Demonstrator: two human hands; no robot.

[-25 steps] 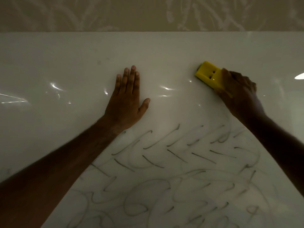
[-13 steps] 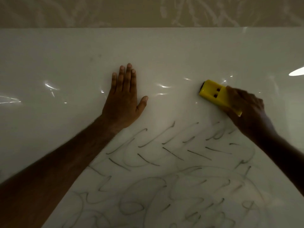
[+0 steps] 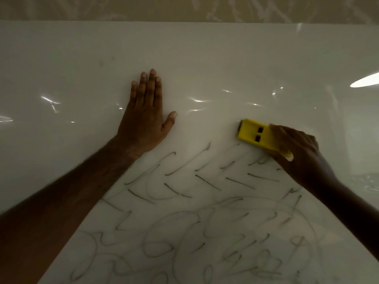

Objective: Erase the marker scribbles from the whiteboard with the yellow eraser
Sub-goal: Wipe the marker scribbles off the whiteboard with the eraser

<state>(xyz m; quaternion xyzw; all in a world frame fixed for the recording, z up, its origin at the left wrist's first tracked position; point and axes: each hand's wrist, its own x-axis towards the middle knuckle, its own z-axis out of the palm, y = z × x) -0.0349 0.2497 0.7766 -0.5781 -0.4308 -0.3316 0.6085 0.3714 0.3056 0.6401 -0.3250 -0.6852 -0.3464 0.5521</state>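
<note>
The right hand (image 3: 295,148) clasps the yellow plastic block eraser (image 3: 258,135), pressed just above the grey marker scribbles (image 3: 205,212). The left hand (image 3: 145,119), fingers flat, likely steadies the glossy white whiteboard (image 3: 205,58).

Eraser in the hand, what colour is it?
Bright yellow eraser, seen in the head view.

The glossy whiteboard (image 3: 205,58) carries grey marker scribbles (image 3: 205,212) across its lower half (many already faint); a yellow eraser (image 3: 256,134) and a flat left hand (image 3: 143,124) lie directly on it.
</note>
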